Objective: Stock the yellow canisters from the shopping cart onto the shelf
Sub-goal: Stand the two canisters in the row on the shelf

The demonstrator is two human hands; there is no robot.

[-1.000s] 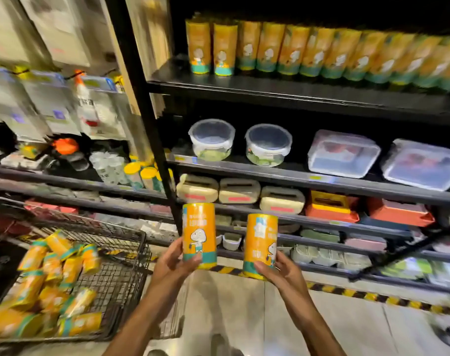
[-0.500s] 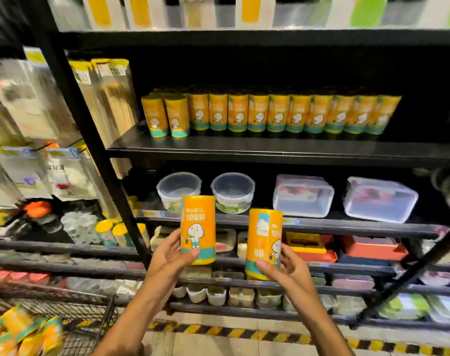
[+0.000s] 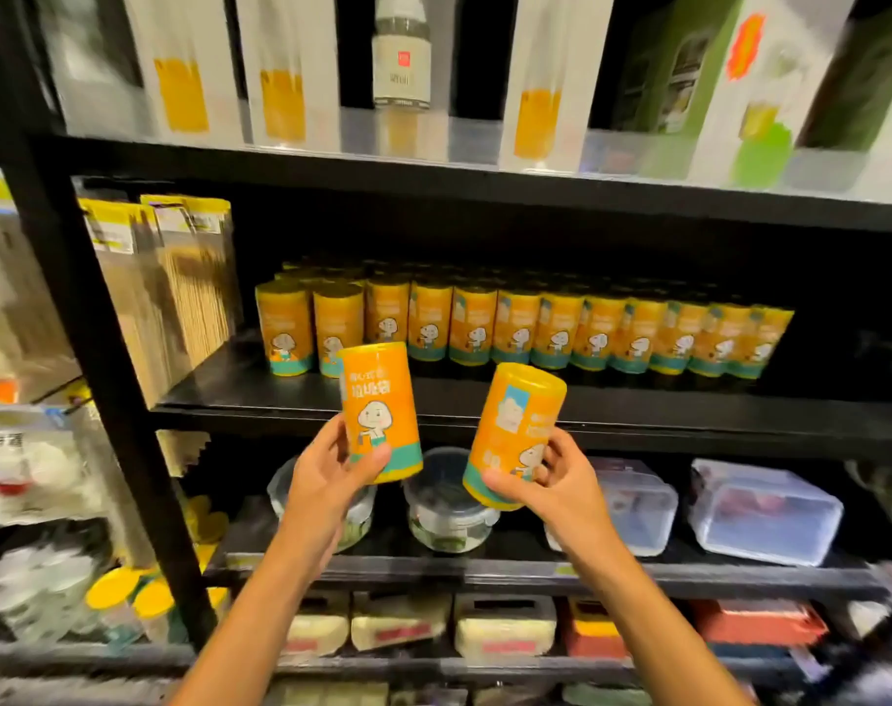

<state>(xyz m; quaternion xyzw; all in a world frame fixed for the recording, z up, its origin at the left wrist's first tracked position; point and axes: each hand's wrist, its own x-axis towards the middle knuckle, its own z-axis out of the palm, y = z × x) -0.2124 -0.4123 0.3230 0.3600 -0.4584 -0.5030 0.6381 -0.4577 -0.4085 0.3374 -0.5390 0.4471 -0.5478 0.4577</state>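
My left hand [image 3: 326,476] grips a yellow canister [image 3: 380,405] with a cartoon figure and teal band, held upright just in front of the black shelf [image 3: 484,400]. Curled round the base of a second yellow canister [image 3: 512,425], my right hand [image 3: 556,481] holds it tilted to the right, beside the first. Both canisters are below and in front of the shelf's front edge. On that shelf stand several rows of the same yellow canisters [image 3: 525,328], with bare shelf in front of them. The shopping cart is out of view.
A black upright post [image 3: 107,374] bounds the shelf on the left, with packs of skewers [image 3: 179,277] beside it. Boxes and a bottle [image 3: 401,48] stand on the shelf above. Clear food containers [image 3: 759,507] and round glass bowls [image 3: 449,507] fill the shelf below.
Both hands have risen with their canisters towards the canister shelf. My view tilted up, so the cart dropped out of sight. The right canister now leans further right.
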